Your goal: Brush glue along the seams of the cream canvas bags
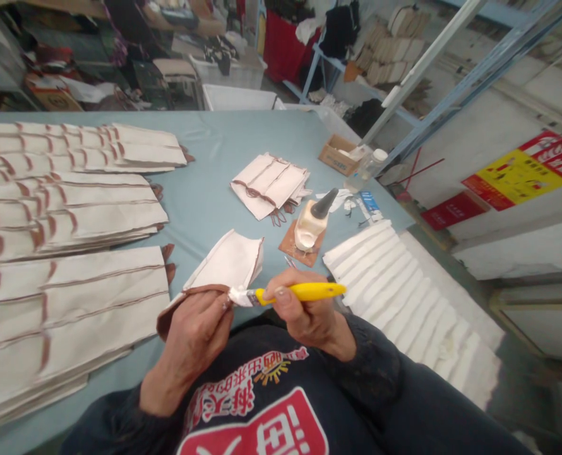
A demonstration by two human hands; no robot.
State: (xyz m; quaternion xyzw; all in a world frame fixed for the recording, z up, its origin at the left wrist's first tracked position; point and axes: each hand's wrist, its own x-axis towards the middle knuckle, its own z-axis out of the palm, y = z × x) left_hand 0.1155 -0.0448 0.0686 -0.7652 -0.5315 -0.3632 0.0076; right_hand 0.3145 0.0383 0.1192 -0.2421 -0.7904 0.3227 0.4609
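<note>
My left hand (198,325) grips the near edge of a cream fabric piece (228,259) with brown trim, close to my body. In my right hand (304,309) is a paintbrush (316,291) with a yellow handle, pointing left. Its white-coated bristles touch the brown edge beside my left fingertips. Beyond my right hand, a glue bottle (313,221) with a dark nozzle stands tilted on a brown square pad (302,243). A small stack of cream pieces (269,183) with brown seams lies farther back.
Overlapping rows of cream pieces with brown edges (105,278) cover the table's left side. At right lies a row of white folded pieces (404,303). A small cardboard box (340,155) and a clear jar (369,169) stand at the back right of the table (215,139).
</note>
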